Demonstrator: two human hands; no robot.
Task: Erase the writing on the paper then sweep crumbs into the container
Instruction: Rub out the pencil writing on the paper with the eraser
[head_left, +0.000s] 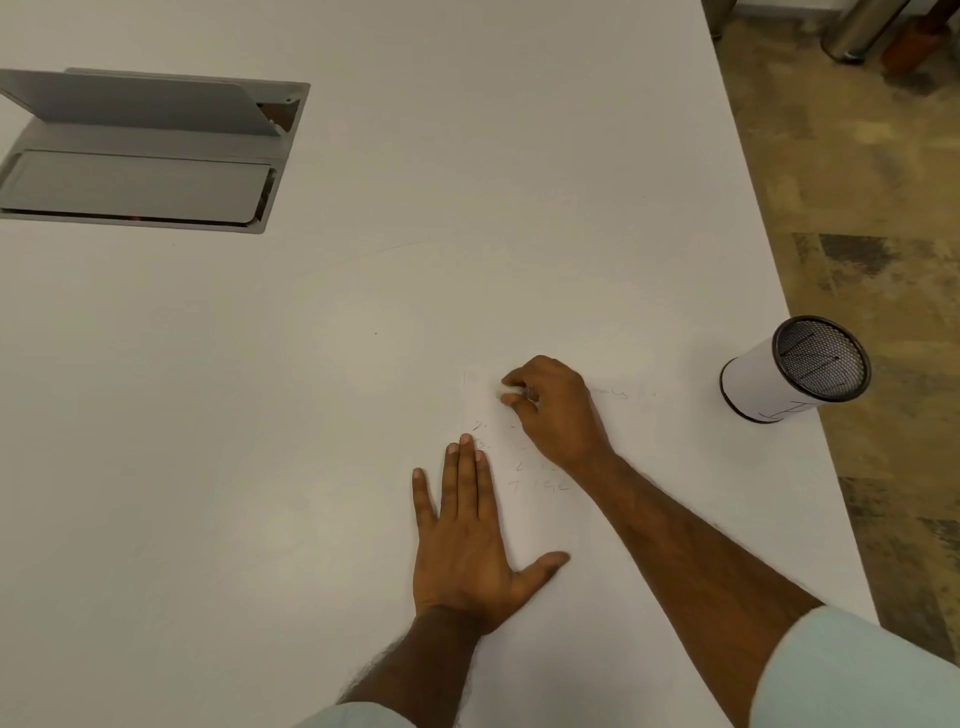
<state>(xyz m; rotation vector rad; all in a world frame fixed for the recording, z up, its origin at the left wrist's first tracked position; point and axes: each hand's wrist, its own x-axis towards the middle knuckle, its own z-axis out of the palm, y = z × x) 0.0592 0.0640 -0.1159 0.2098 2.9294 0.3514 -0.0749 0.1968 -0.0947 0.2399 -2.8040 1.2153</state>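
Note:
A white sheet of paper (540, 514) lies flat on the white table (363, 312), hard to tell apart from it. Faint pencil marks show on it near both hands. My left hand (467, 540) rests flat on the paper's left part, fingers straight and spread. My right hand (556, 410) is curled at the paper's upper part and pinches a small white eraser (503, 393) against the sheet. A cylindrical container (789, 371) with a dark mesh inside and a white paper wrap stands at the table's right edge, to the right of my right hand.
A grey cable hatch (140, 156) with its lid raised is set into the table at the far left. The table's right edge (769, 249) runs diagonally, with patterned floor (872, 208) beyond. Metal cans (857, 31) stand on the floor at the top right.

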